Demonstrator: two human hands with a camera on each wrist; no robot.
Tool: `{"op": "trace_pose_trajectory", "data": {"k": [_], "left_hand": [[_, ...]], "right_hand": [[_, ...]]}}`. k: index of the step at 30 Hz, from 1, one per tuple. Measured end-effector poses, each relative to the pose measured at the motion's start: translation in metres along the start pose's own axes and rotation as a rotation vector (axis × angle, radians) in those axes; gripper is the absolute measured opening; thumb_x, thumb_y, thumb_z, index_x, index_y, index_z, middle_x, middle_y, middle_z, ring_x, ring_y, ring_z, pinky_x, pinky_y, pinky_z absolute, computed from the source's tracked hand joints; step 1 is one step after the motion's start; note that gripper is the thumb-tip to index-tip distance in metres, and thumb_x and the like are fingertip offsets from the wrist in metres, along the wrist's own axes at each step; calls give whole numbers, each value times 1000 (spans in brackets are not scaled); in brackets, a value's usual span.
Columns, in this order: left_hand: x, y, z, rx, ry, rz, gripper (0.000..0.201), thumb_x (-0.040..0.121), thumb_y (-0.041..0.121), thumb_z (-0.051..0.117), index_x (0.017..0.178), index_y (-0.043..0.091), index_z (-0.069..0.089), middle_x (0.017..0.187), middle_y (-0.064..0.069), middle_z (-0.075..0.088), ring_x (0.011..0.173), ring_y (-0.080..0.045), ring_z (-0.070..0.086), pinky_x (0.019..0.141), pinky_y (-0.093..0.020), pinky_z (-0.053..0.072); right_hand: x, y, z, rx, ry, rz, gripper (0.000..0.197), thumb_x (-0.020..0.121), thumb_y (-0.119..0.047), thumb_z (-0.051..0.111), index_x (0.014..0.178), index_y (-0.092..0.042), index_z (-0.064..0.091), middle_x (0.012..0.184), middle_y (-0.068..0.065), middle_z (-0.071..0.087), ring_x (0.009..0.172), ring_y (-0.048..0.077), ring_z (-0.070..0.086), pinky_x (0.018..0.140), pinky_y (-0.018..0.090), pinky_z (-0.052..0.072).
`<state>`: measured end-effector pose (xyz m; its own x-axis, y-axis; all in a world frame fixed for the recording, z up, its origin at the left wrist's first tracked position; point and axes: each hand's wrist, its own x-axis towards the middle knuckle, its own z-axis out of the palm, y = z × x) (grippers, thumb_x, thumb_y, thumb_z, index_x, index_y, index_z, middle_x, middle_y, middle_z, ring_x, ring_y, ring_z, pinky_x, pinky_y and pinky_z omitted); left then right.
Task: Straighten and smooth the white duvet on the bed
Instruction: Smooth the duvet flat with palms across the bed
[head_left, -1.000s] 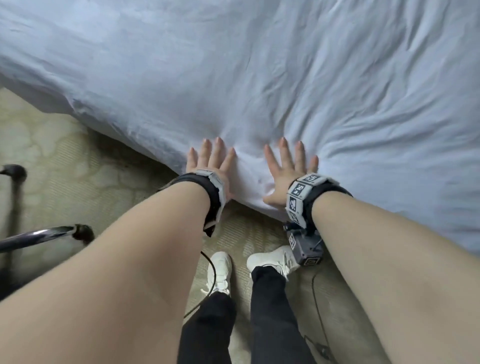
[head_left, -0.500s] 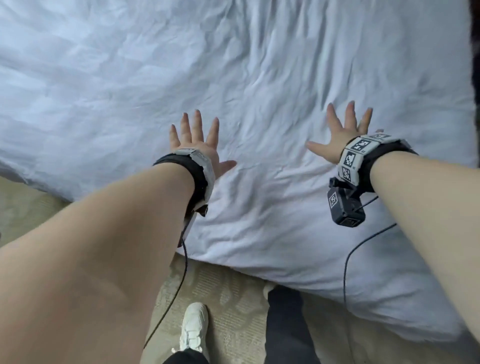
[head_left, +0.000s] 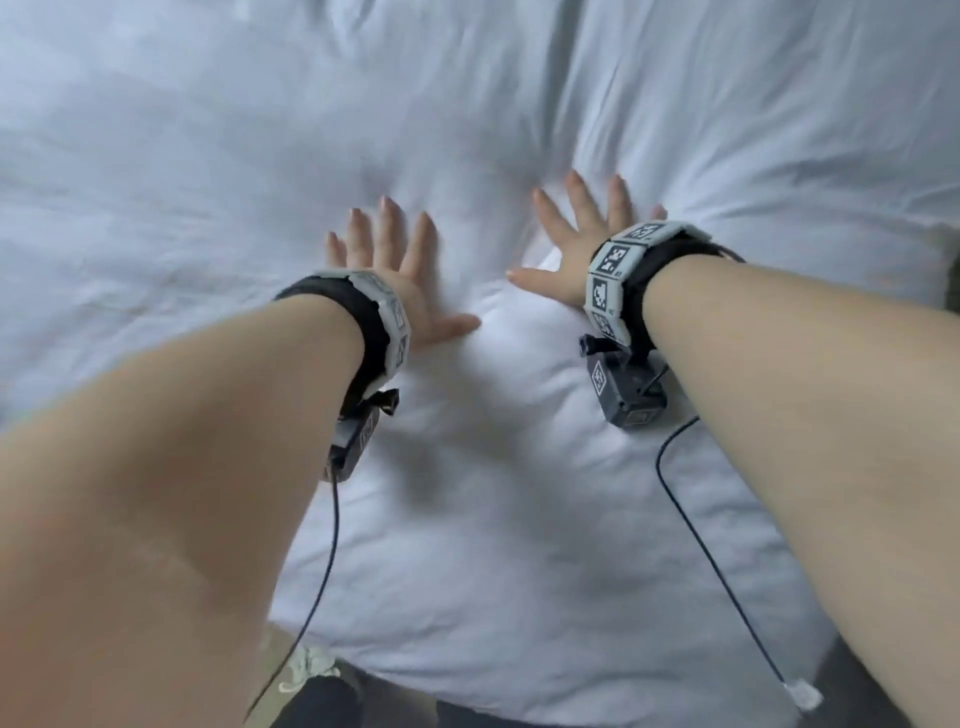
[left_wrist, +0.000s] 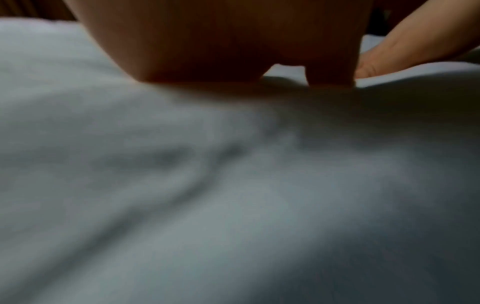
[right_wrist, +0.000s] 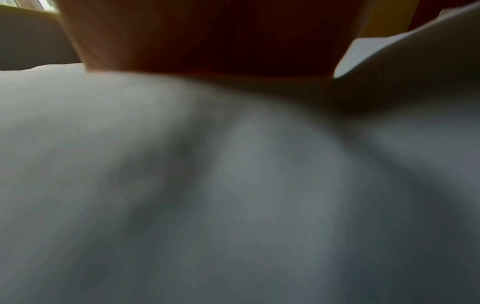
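Our left hand (head_left: 387, 270) lies flat on the white duvet (head_left: 493, 519), fingers spread and straight, thumb out to the side, nothing gripped. Our right hand (head_left: 576, 249) is the same: palm down, fingers fanned, thumb pointing toward the left hand, pressing fabric, with creases radiating from its fingertips. Both hands sit near each other mid-frame, well in from the duvet's near edge. Each wrist carries a black strap with a band of square black-and-white tag markers (head_left: 610, 270); these are coded patterns, with no readable text. A small dark camera box (head_left: 626, 387) hangs under the right wrist, cable (head_left: 727, 582) trailing over the duvet. Versus half a second ago, the hands have come closer together and reach further onto the bed, and less floor shows. A white shoe (head_left: 306, 670) peeks at the bottom edge of the head view only. The left wrist view adds what the head view lacks: the palm's underside (left_wrist: 207, 41) meeting the cloth, plus the right hand's thumb (left_wrist: 389, 59) touching the duvet. The right wrist view is blurred: palm (right_wrist: 207, 37) down on the duvet (right_wrist: 233, 195).
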<state>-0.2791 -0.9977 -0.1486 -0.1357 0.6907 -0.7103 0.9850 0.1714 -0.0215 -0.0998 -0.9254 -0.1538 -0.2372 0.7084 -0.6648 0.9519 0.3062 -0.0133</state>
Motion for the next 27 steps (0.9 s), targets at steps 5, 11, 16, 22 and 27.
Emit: {"op": "trace_pose_trajectory", "data": {"k": [5, 11, 16, 22, 27], "left_hand": [[-14, 12, 6, -13, -17, 31, 125, 62, 85, 51, 145, 34, -28, 151, -3, -39, 141, -28, -33, 116, -53, -15], [-47, 23, 45, 55, -73, 81, 128, 65, 81, 54, 147, 27, -27, 151, -5, -39, 139, -30, -36, 117, -51, -14], [-61, 20, 57, -39, 7, 34, 133, 56, 87, 55, 143, 34, -30, 149, -5, -41, 139, -30, -35, 116, -51, -17], [-113, 31, 124, -2, -54, 53, 123, 66, 83, 50, 144, 32, -30, 149, -6, -41, 140, -31, -34, 116, -52, -17], [-138, 38, 143, 1, -18, 127, 123, 64, 84, 50, 144, 35, -29, 151, -4, -38, 140, -31, -33, 115, -53, -18]], "right_hand": [[-17, 12, -1, -38, -32, -10, 108, 65, -87, 40, 145, -44, -18, 156, -9, -26, 145, 31, -19, 113, 64, 5], [-63, 6, 52, -87, -64, -30, 115, 62, -89, 42, 145, -41, -21, 156, -10, -26, 144, 34, -21, 110, 66, 2], [-94, 8, 65, -8, -5, 57, 116, 63, -87, 45, 146, -41, -20, 156, -7, -28, 145, 30, -22, 111, 65, 0], [-157, 4, 130, -21, -92, 86, 117, 64, -87, 45, 145, -40, -25, 153, -7, -34, 143, 30, -27, 113, 64, -2], [-189, 0, 138, 92, -8, 166, 111, 69, -83, 46, 146, -40, -20, 155, -5, -31, 144, 31, -23, 114, 63, -1]]}}
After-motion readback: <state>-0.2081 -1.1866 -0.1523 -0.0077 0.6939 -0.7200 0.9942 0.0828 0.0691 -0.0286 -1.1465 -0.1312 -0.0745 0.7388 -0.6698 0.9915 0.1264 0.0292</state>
